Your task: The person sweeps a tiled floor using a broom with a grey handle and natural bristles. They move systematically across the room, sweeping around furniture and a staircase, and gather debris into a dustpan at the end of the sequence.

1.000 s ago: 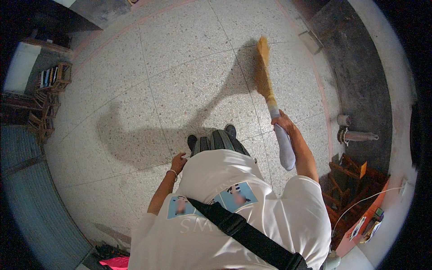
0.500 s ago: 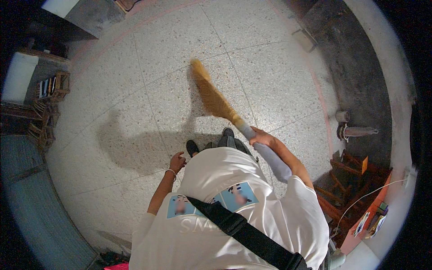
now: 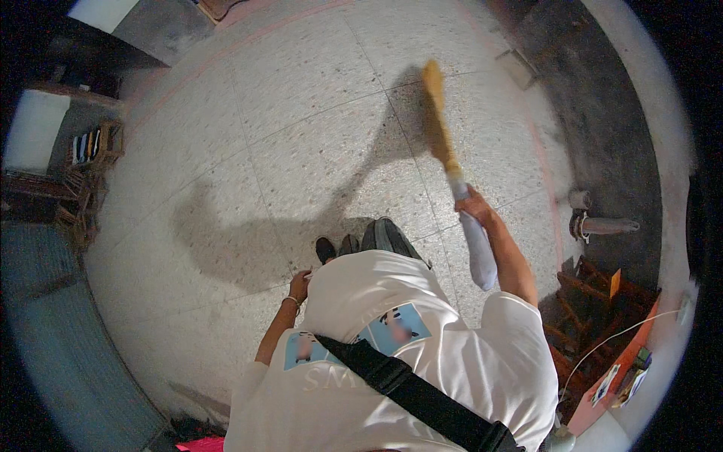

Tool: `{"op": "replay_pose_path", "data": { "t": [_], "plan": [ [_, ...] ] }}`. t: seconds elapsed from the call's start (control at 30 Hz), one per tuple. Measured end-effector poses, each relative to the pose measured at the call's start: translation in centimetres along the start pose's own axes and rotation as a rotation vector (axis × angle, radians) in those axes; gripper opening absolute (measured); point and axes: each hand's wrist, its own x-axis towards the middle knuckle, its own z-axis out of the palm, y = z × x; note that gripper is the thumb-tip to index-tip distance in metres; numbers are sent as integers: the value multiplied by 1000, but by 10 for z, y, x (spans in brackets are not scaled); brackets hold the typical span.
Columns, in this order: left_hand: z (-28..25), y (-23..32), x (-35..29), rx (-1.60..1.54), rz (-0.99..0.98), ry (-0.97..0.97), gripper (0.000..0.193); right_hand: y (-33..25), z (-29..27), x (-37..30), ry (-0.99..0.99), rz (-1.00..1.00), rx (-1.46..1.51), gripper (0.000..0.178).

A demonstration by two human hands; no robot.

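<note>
My right hand (image 3: pixel 471 202) is closed around the handle of a broom, with the pale grey-wrapped end (image 3: pixel 479 252) running back beside my forearm. The broom's yellow-brown straw head (image 3: pixel 437 105) points away from me over the speckled floor (image 3: pixel 301 173), a little blurred. Whether its tip touches the floor is hard to tell. My left hand (image 3: pixel 300 285) hangs loosely at the left side of my white shirt, fingers slightly bent and nothing plainly held. A bracelet (image 3: pixel 291 300) circles that wrist.
Wooden racks (image 3: pixel 94 166) line the left, above a blue-grey corrugated panel (image 3: pixel 68 324). Along the right wall are a dustpan-like tray (image 3: pixel 517 69), a small pale roll (image 3: pixel 579 200), a wrapped bundle (image 3: pixel 610 225) and wooden furniture (image 3: pixel 584 301) beside a white cord (image 3: pixel 602 343).
The broom head has swung right and farther out, and my right hand has moved right and slightly forward with it. My left hand has stayed nearly in place beside the shirt.
</note>
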Motion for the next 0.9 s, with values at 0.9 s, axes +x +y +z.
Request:
{"op": "replay_pose_path", "data": {
  "t": [0.9],
  "plan": [
    [-138, 138, 169, 28, -4, -186, 42, -70, 10, 179, -91, -117, 179, 50]
  ]
}}
